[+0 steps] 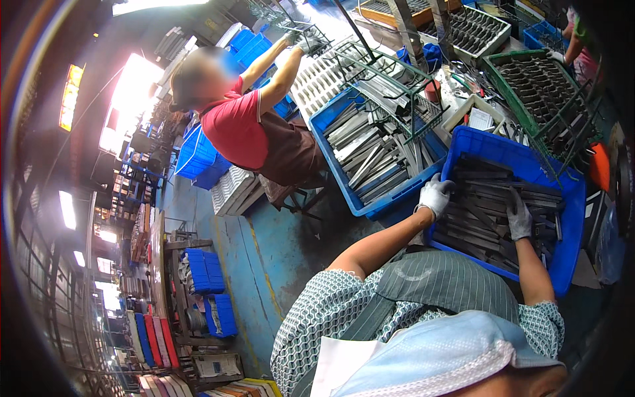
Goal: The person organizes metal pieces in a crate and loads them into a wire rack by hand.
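Both my hands wear pale work gloves and are at a blue plastic bin (573,245) filled with dark, flat metal strips (473,221). At the bin's left wall, my left hand (434,197) has its fingers curled toward the ends of the strips; what they grip is hidden. My right hand (519,217), greyer with dirt, lies over the strips on the right side, its fingers stretched out along them. The strips lie in a loose pile, roughly side by side, some crossing.
A second blue bin (357,206) with lighter metal strips adjoins at the left, a green wire rack (423,119) above it. A green crate (549,99) of dark parts stands beyond. A co-worker in red (235,132) works at the left; another person's arm (574,46) shows far right.
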The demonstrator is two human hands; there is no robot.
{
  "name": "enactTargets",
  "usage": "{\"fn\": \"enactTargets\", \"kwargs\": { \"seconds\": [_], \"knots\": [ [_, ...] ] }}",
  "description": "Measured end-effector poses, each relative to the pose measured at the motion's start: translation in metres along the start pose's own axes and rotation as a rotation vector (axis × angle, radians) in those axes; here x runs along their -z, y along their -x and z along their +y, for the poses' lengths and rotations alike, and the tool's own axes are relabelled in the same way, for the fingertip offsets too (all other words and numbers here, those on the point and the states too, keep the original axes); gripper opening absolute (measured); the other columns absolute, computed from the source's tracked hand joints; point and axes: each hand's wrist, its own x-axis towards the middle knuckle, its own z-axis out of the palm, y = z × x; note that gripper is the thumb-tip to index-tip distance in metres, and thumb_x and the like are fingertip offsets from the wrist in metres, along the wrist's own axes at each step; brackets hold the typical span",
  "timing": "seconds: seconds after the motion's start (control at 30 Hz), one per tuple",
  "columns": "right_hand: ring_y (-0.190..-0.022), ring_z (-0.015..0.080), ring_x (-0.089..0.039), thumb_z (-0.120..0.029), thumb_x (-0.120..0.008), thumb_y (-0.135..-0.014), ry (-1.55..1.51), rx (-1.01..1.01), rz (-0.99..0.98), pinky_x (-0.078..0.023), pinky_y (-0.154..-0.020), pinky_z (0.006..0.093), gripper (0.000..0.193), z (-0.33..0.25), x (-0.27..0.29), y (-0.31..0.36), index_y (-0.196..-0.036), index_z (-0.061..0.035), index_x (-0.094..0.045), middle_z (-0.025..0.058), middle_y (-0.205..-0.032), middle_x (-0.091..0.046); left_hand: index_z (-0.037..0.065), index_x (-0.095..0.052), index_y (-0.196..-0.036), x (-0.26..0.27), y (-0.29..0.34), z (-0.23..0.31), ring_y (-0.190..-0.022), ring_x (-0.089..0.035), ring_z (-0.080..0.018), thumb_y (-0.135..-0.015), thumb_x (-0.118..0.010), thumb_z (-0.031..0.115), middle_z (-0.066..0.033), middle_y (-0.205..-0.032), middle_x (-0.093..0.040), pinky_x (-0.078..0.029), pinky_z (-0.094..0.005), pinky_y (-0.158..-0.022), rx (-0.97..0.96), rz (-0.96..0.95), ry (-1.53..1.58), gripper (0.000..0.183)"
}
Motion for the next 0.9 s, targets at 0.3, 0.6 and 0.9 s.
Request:
{"fn": "enactTargets", "kwargs": {
  "seconds": [0.3, 0.6, 0.9],
  "knots": [
    [-0.104, 0.0303, -0.051, -0.020, -0.053, -0.082, 0.014, -0.012, 0.018, -0.045, -0.082, 0.0371, 0.041, 0.0049, -0.0032, -0.0003, -0.123, -0.0231, -0.045, 0.0112, -0.115, -0.053, 0.017, -0.063, -0.086, 0.0028, -0.0012, 0.0018, -0.082, -0.053, -0.0384, -0.074, -0.051, 0.011, -0.0194, -0.096, -0.053, -0.044, -0.0450, -0.072, 0.019, -0.046, 0.019, 0.018],
    [-0.104, 0.0303, -0.051, -0.025, -0.052, -0.083, 0.024, -0.025, -0.003, -0.045, -0.082, 0.0374, 0.040, 0.0011, -0.0010, -0.0003, -0.122, -0.0238, -0.044, 0.0109, -0.116, -0.052, 0.017, -0.064, -0.085, 0.0013, -0.0005, -0.0010, -0.082, -0.054, -0.0383, -0.074, -0.051, 0.010, -0.0206, -0.099, -0.053, -0.044, -0.0447, -0.073, -0.003, -0.031, 0.004, 0.018],
    [-0.101, 0.0303, -0.053, -0.024, -0.053, -0.083, 0.045, -0.030, 0.016, -0.046, -0.080, 0.0375, 0.039, 0.0034, -0.0025, -0.0001, -0.121, -0.0235, -0.046, 0.0105, -0.113, -0.054, 0.016, -0.064, -0.083, -0.0023, -0.0006, -0.0023, -0.079, -0.054, -0.0377, -0.072, -0.052, 0.008, -0.0199, -0.096, -0.054, -0.045, -0.0449, -0.071, -0.015, 0.000, 0.014, 0.018]
  ]
}}
